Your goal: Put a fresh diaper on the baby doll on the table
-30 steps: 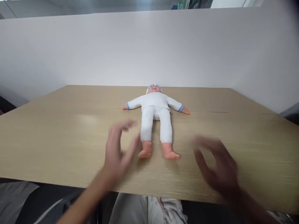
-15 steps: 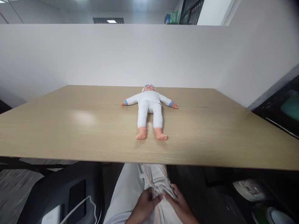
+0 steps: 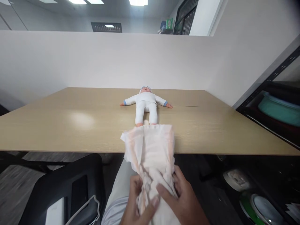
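A baby doll [image 3: 146, 104] in a white suit with blue cuffs and a cap lies on its back in the middle of the wooden table [image 3: 70, 125], arms spread. In front of the table's near edge I hold up a white diaper [image 3: 150, 150] with pale orange trim; it hides the doll's feet. My left hand [image 3: 134, 204] and my right hand [image 3: 180, 200] both grip the diaper's lower end, above my lap.
A white partition wall [image 3: 93, 59] stands behind the table. A black chair [image 3: 63, 190] with a white cable on it is at the lower left. A dark shelf [image 3: 276, 103] at the right holds a teal bowl and, lower down, several dishes.
My hands left the table beside the doll's feet, dropped to my lap and took hold of the diaper. They have since raised it in front of the table's edge. The view has pulled back.
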A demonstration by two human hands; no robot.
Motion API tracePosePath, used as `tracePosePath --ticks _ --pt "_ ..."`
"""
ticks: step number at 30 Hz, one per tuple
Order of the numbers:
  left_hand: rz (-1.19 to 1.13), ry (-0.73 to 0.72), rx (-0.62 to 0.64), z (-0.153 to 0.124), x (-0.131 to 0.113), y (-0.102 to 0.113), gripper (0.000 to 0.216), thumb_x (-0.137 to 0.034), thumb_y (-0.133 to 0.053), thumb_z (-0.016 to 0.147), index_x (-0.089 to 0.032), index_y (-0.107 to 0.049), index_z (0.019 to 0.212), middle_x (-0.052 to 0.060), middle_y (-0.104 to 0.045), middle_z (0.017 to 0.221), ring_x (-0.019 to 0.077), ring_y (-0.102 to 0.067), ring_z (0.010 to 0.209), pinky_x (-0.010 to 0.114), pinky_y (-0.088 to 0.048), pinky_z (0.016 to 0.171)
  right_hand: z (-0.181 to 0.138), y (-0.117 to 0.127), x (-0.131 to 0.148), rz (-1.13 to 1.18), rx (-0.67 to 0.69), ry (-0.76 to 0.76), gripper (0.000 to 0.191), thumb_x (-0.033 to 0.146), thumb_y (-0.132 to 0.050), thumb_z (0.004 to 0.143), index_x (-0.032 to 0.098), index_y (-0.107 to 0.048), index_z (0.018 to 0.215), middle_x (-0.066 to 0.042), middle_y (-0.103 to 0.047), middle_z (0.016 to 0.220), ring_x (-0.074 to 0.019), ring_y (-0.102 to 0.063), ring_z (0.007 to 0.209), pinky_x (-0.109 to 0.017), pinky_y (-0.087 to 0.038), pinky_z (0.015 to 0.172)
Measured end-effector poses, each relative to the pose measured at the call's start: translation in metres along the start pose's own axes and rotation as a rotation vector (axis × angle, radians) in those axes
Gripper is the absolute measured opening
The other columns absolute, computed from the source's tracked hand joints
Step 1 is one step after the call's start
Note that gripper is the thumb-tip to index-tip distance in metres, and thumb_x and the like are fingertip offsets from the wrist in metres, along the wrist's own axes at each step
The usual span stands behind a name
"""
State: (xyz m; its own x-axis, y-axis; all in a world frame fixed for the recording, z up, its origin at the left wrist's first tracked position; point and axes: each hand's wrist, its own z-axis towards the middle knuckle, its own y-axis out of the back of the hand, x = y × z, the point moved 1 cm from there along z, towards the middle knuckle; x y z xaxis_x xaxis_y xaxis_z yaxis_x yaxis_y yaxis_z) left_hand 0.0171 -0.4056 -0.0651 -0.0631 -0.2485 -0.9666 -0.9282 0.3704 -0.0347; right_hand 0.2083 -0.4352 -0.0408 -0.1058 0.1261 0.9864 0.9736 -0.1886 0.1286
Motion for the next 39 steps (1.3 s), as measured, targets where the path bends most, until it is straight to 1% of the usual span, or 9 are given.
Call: tracePosePath --ticks 6,9,12,15,19,24,30,35,39 --pt "-0.117 0.016 0.002 0.042 -0.017 0.013 0.074 -0.073 -0.080 0.088 -0.037 -0.037 0.137 0.009 -0.068 0.146 0.0339 -0.070 0.134 0.046 -0.060 0.109 0.037 0.009 -0.007 -0.439 -0.243 0.142 0.063 0.069 -0.075 0.093 0.030 -0.062 0.140 -0.007 -0.080 0.097 -0.0317 -0.075 0.082 -0.048 -0.064 0.077" --pt "-0.136 0.068 0.053 0.051 -0.011 0.021 0.074 -0.071 -0.080 0.090 -0.035 -0.035 0.136 0.012 -0.065 0.149 0.0344 -0.071 0.134 0.047 -0.060 0.108 0.042 0.011 -0.009 -0.567 -0.390 0.367 0.051 0.062 -0.074 0.098 0.038 -0.061 0.141 -0.011 -0.078 0.119 -0.0390 -0.074 0.108 -0.061 -0.064 0.090" --pt "-0.075 0.027 0.072 0.054 -0.006 0.029 0.064 -0.069 -0.076 0.095 -0.035 -0.037 0.135 0.012 -0.065 0.150 0.0326 -0.070 0.134 0.046 -0.058 0.111 0.059 -0.002 0.002 -0.639 -0.341 0.584 0.056 0.048 -0.070 0.104 0.046 -0.052 0.157 -0.010 -0.070 0.149 -0.0420 -0.063 0.140 -0.071 -0.056 0.113" --pt "0.221 -0.086 0.016 0.055 -0.015 0.045 0.053 -0.063 -0.075 0.097 -0.035 -0.047 0.133 0.010 -0.071 0.140 0.0309 -0.073 0.124 0.044 -0.058 0.107 0.088 -0.022 0.012 -0.707 -0.149 0.675 0.068 0.040 -0.066 0.107 0.043 -0.042 0.171 -0.006 -0.052 0.173 -0.0393 -0.046 0.162 -0.069 -0.047 0.128" --pt "0.693 -0.295 -0.123 0.072 -0.060 0.081 0.030 -0.057 -0.071 0.100 -0.035 -0.064 0.119 0.006 -0.076 0.115 0.0298 -0.073 0.097 0.046 -0.060 0.094 0.122 -0.038 0.007 -0.802 -0.010 0.628 0.066 0.042 -0.060 0.111 0.029 -0.044 0.173 -0.010 -0.045 0.179 -0.0377 -0.037 0.168 -0.065 -0.041 0.134" --pt "1.132 -0.823 -0.218 0.169 -0.134 0.113 0.032 -0.032 -0.056 0.109 -0.025 -0.060 0.140 0.014 -0.069 0.140 0.0342 -0.064 0.132 0.054 -0.053 0.115 0.130 -0.040 0.000 -0.942 -0.015 0.598 0.058 0.041 -0.053 0.115 0.023 -0.052 0.169 -0.013 -0.046 0.178 -0.0358 -0.039 0.167 -0.062 -0.042 0.134" --pt "1.699 -1.061 0.390 0.282 -0.167 0.083 0.107 0.003 -0.067 0.084 -0.043 -0.033 0.174 0.009 -0.020 0.189 0.0400 -0.026 0.173 0.061 -0.036 0.132 0.130 -0.041 0.002 -0.935 -0.027 0.604 0.057 0.040 -0.055 0.114 0.025 -0.053 0.169 -0.012 -0.051 0.175 -0.0359 -0.042 0.166 -0.062 -0.048 0.131" --pt "1.743 -1.225 0.642 0.302 -0.165 0.051 0.093 -0.004 -0.076 0.083 -0.038 -0.050 0.165 0.005 -0.027 0.188 0.0362 -0.028 0.172 0.058 -0.029 0.137 0.132 -0.040 0.002 -0.931 -0.008 0.620 0.055 0.039 -0.057 0.113 0.026 -0.056 0.166 -0.010 -0.050 0.176 -0.0364 -0.044 0.165 -0.061 -0.053 0.128" --pt "1.560 -1.275 0.758 0.315 -0.169 0.044 0.048 -0.017 -0.071 0.094 -0.028 -0.069 0.141 0.009 -0.057 0.170 0.0369 -0.050 0.158 0.061 -0.028 0.136 0.136 -0.035 0.001 -0.956 0.026 0.609 0.057 0.041 -0.059 0.111 0.027 -0.057 0.166 -0.009 -0.051 0.176 -0.0383 -0.049 0.161 -0.061 -0.059 0.121"
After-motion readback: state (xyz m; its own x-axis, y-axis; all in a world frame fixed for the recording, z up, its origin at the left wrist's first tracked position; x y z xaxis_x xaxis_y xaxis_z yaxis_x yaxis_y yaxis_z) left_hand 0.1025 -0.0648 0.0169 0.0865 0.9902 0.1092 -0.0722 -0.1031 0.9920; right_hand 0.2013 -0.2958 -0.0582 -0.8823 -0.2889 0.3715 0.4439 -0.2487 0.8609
